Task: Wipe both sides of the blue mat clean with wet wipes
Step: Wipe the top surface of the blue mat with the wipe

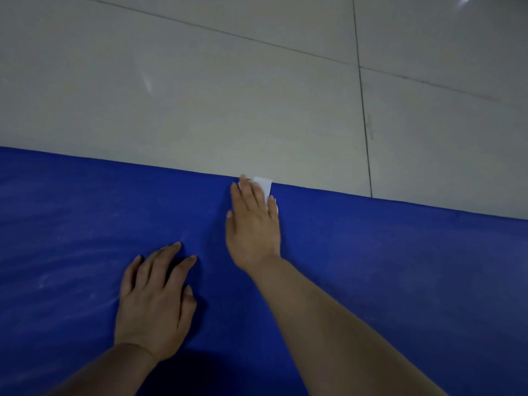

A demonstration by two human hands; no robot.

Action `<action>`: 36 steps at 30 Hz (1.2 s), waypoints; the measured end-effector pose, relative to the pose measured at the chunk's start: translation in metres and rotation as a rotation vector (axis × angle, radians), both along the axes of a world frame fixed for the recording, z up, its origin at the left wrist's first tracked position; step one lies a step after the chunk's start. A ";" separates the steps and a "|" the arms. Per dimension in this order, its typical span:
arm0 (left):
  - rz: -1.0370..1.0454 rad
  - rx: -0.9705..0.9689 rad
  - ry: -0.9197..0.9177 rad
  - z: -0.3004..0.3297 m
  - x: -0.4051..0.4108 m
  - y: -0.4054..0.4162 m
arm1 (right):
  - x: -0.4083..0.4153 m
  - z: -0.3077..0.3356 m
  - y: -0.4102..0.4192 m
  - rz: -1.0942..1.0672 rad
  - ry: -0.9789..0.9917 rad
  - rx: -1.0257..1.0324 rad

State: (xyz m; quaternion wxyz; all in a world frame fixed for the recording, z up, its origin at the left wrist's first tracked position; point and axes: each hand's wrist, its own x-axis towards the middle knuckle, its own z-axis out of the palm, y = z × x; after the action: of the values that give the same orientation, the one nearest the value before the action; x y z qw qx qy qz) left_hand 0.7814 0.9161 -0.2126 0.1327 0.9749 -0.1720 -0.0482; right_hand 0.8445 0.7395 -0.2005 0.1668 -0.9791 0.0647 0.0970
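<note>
The mat (371, 267) lies flat on the floor (200, 95), filling the near half of the view. The right hand (253, 221) presses a wipe (264, 185) flat at the far edge, fingers straight, so no real grip. The left hand (155, 298) rests open on the mat, bracing it. Looks soft, light and floppy to me, probably foam. For flipping, I'd pinch that far edge or a corner and peel it over. The wipe's thin and likely bunches.

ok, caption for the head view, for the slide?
Right hand presses a white wipe at the blue mat's far edge; left hand rests flat on the mat, tiled floor beyond.
</note>
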 end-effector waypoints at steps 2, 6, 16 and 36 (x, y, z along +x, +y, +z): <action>0.004 -0.003 0.010 0.001 0.000 0.000 | 0.000 -0.003 -0.030 -0.070 -0.030 -0.039; 0.007 -0.003 0.013 0.000 0.001 -0.001 | -0.010 -0.005 -0.103 -0.424 -0.076 -0.082; 0.012 0.022 0.022 0.001 0.000 -0.002 | 0.004 0.002 -0.024 -0.039 -0.108 0.148; 0.001 -0.011 -0.028 -0.001 0.000 -0.001 | 0.010 0.000 -0.006 -0.187 -0.014 -0.028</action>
State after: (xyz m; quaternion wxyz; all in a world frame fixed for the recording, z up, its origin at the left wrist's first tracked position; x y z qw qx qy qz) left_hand 0.7813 0.9147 -0.2136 0.1354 0.9749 -0.1738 -0.0335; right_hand 0.8540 0.7339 -0.2006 0.1619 -0.9717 0.1560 0.0732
